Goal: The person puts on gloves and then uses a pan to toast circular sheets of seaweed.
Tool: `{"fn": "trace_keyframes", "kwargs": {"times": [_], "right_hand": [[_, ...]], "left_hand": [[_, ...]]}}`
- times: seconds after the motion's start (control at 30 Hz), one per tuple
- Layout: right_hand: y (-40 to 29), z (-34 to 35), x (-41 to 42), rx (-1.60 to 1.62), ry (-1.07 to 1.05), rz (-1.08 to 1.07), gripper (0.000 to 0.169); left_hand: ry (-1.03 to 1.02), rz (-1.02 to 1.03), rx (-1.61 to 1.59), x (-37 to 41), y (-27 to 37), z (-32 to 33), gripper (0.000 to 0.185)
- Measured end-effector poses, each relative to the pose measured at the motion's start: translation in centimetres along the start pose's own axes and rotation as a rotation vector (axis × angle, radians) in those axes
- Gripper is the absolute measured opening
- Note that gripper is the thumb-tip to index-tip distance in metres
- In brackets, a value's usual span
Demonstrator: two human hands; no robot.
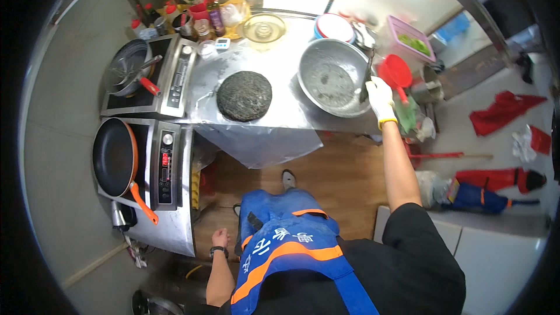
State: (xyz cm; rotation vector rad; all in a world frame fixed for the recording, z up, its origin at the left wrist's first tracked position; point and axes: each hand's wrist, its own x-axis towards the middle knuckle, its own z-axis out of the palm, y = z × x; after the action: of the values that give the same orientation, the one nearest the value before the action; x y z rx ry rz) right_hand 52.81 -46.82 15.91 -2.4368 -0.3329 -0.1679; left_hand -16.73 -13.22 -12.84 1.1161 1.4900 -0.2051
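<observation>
My right hand [379, 96], in a white knitted glove with a yellow cuff, is at the right rim of a large metal basin [326, 79]. It grips a dark, elongated thing [366, 82] that stands along the basin's inner right side; what it is cannot be told. Some wet residue lies on the basin's bottom. My bare left hand [221, 238], with a dark band on the wrist, hangs low beside the blue apron and touches nothing visible. A round, flat, dark grey mass [244, 96] with a rough surface lies on the metal counter [284, 116], left of the basin.
On the left, a black frying pan [114, 157] with an orange handle sits on an induction cooker [166, 170]; a pot [127, 68] stands on another. Bottles [215, 17] crowd the back. A red dipper [395, 71] and a pink basket [411, 37] are at the right. Plastic sheeting [267, 144] hangs over the front edge.
</observation>
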Motion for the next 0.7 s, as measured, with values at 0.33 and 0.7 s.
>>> {"fn": "trace_keyframes", "kwargs": {"times": [0.33,0.7], "right_hand": [[0.4,6.6,0.8,-0.159,-0.429,-0.020,0.045],[-7.2,9.1,-9.3,0.419,-0.590,0.185,0.036]], "left_hand": [[-0.121,0.440,-0.064,-3.2,17.3,9.6,0.027],[0.179,0.662,0.182,6.1,46.6,20.0,0.090]]}}
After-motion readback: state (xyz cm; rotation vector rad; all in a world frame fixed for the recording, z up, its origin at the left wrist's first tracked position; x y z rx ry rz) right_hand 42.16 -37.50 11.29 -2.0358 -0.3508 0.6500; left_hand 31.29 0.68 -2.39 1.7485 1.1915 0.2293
